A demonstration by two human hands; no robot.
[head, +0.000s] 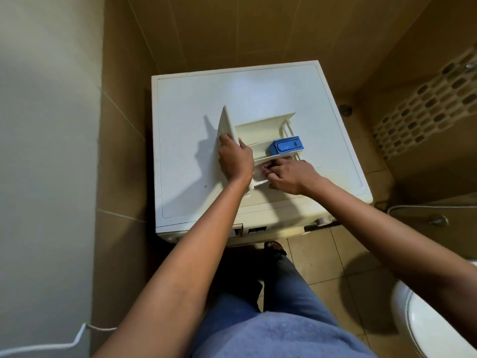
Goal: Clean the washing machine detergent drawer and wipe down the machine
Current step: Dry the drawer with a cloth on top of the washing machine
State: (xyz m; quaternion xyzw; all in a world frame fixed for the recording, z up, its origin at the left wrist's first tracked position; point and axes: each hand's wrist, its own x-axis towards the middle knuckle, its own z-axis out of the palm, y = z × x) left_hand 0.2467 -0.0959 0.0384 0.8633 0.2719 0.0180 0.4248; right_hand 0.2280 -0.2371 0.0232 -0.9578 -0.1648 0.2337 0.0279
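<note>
The cream detergent drawer (260, 130) lies out of the machine on the white washing machine top (185, 104), its front panel to the left. A blue softener cap (286, 145) sits in the drawer's middle compartment. My left hand (236, 157) grips the drawer's front panel and holds it steady. My right hand (289, 177) is closed on a small pink cloth (265, 169), pressed into the drawer's near compartment. Most of the cloth is hidden by my fingers.
The empty drawer slot (238, 229) shows at the machine's front edge. A tiled wall stands behind and to the left. A toilet (433, 319) is at the lower right, a hose and valve (436, 219) on the right wall, a white cable (77, 337) at the lower left.
</note>
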